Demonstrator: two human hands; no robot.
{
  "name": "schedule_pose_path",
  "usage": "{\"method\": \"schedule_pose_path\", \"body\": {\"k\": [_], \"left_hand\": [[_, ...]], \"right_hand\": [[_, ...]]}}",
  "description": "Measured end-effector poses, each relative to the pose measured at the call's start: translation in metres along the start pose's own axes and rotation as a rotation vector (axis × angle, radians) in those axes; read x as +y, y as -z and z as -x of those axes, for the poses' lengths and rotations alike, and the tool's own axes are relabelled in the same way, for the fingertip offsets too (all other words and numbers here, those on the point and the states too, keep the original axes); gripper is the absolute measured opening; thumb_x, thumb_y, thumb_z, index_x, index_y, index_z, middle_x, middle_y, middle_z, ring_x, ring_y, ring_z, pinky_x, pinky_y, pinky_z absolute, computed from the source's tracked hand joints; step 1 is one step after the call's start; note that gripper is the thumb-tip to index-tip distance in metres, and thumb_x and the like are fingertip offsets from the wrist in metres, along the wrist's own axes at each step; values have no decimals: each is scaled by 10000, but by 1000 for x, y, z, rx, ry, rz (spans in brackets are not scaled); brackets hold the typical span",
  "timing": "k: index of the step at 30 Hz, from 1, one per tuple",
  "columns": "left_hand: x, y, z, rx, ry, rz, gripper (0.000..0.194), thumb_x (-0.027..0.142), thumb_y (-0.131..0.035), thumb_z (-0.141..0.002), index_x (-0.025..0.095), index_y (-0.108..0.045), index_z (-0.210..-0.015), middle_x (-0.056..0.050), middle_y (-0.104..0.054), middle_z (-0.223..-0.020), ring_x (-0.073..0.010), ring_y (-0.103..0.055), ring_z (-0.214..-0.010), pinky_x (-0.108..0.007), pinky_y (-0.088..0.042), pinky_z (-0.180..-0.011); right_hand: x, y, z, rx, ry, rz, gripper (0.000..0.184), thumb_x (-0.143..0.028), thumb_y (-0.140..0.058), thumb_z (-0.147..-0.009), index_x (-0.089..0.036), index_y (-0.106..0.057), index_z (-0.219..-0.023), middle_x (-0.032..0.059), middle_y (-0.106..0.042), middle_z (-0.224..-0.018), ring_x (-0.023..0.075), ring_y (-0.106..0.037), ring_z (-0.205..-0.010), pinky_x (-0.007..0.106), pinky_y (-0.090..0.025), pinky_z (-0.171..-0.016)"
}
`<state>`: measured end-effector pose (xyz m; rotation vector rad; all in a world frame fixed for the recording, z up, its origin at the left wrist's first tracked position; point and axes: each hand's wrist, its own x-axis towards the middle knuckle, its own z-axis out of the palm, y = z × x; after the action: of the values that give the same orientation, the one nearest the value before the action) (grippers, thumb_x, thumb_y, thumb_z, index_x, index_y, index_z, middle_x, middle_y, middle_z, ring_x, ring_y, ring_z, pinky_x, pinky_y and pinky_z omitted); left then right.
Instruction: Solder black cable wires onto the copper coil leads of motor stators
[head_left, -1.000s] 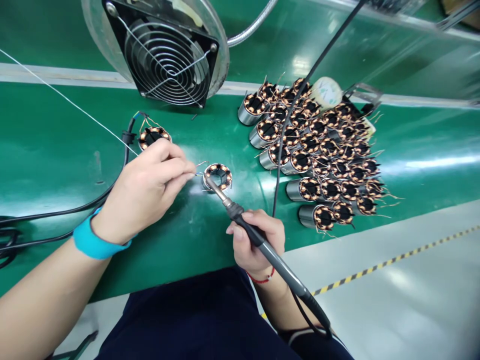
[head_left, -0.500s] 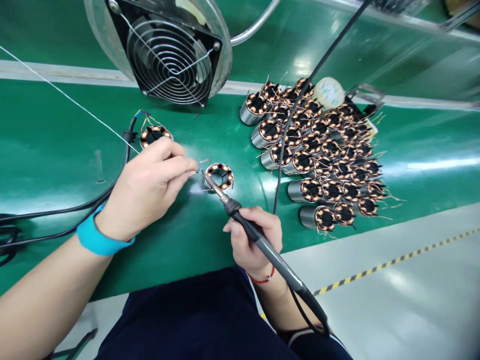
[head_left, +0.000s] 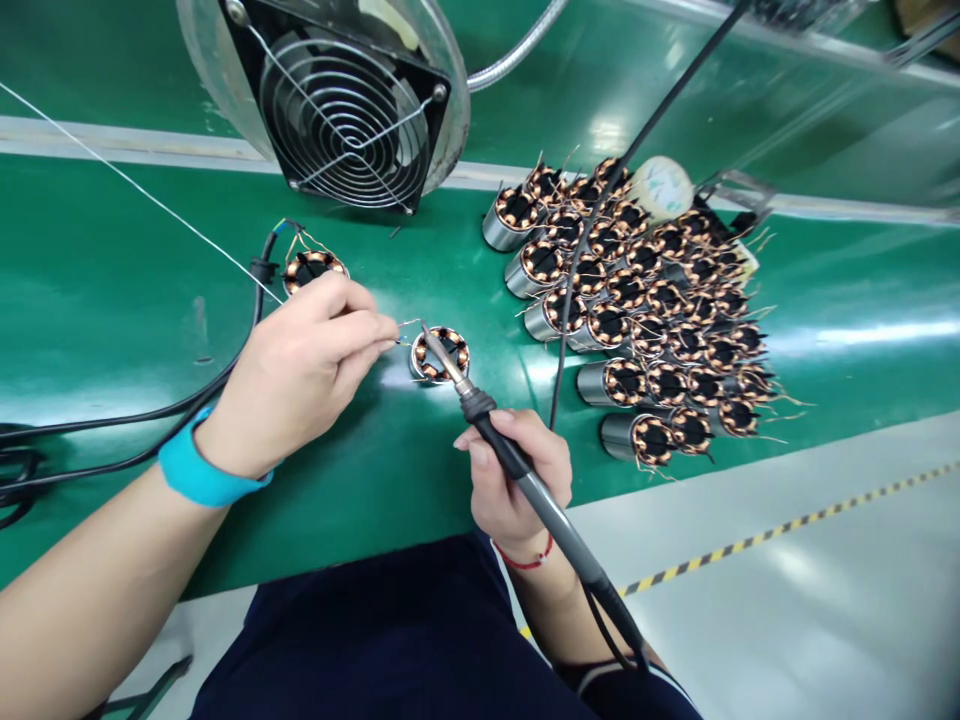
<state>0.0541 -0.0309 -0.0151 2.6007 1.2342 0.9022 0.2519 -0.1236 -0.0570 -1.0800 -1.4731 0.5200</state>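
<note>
The tip of the soldering iron (head_left: 555, 518) had shifted since the previous frame: it had lain right by the left fingertips, and now it stood a little to the right of them, over the far left part of the ring's rim. The left hand (head_left: 304, 370) had hardly changed its place.

The copper-wound ring (head_left: 460, 350) sat on the green bench (head_left: 360, 520) just right of the left fingertips, its round mouth facing up, so it offered no long axis from above. The left hand was the nearer one; the right hand (head_left: 519, 478) lay farther off, toward the body. Between them the iron ran aslant, tip up and left, tail down and right. Whether its tip touched the ring or hovered over it was hard to tell from this angle.

The left thumb and forefinger were pressed together, pinching fine wire (head_left: 403, 343) that poked out toward the ring. The right fingers were wrapped around the iron's black grip.

The ring was a short cylinder with bright metal sides, glossy copper coils and dark inserts. The iron showed a slim metal barrel ahead of a smooth grey handle. A thin pale strand (head_left: 142, 187) stretched taut toward the left hand, and a similar wound ring (head_left: 315, 268) with a black cable (head_left: 180, 405) stood beyond it.
</note>
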Motion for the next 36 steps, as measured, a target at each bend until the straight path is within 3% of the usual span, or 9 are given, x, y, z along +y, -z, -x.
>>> {"method": "schedule_pose_path", "body": {"k": [4,7,13,21,26,31,36], "left_hand": [[-1,0,1,-3,14,4,104,173,-570,-895,163,-673,-892,-33,-591,-884,-125,-561,-813,-259,-483,-729],[0,1,1,-28,22,11,117,177,-548,-905,174,-665,-908,-36,-592,-896,-130,-558,-825,-268,-486,-745],[3,4,1,-56,59,51,139,174,-513,-916,182,-652,-919,-43,-590,-909,-146,-566,-846,-286,-483,-761],[3,4,2,-55,66,63,166,197,-498,-912,166,-661,-910,-52,-578,-901,-163,-574,-856,-287,-481,-750],[9,11,-1,-193,225,208,197,232,-486,-915,169,-658,-839,-30,-611,-847,-154,-588,-830,-283,-484,-777],[13,17,-4,-317,427,451,152,259,-569,-866,186,-677,-788,11,-620,-755,-113,-578,-682,-234,-486,-667],[16,17,-1,-249,450,515,150,216,-557,-868,189,-688,-801,13,-636,-769,-110,-594,-690,-242,-501,-700]], "right_hand": [[-1,1,-9,-80,-12,-13,457,-200,-548,-915,-280,-452,-1355,20,-718,-1001,160,-726,-761,317,-627,-665],[-6,3,-24,-133,-56,-26,424,-177,-467,-956,-294,-425,-1362,14,-719,-1055,147,-729,-787,323,-626,-732],[-18,0,-54,-325,-134,212,421,-169,-523,-914,-274,-454,-1316,27,-683,-1145,196,-621,-1132,401,-491,-1015],[-17,-16,-49,-294,-119,255,409,-159,-518,-898,-260,-452,-1290,17,-689,-1110,188,-619,-1064,374,-468,-948],[-15,-19,-44,-194,-108,289,424,-137,-535,-874,-248,-454,-1275,3,-694,-973,181,-627,-960,367,-460,-910],[-17,-27,-44,-221,-132,338,384,-161,-540,-879,-248,-473,-1247,-9,-696,-908,184,-625,-910,367,-445,-886],[-20,-33,-43,-177,-122,320,387,-133,-536,-873,-249,-479,-1237,-20,-693,-880,167,-626,-891,354,-441,-896]]}}
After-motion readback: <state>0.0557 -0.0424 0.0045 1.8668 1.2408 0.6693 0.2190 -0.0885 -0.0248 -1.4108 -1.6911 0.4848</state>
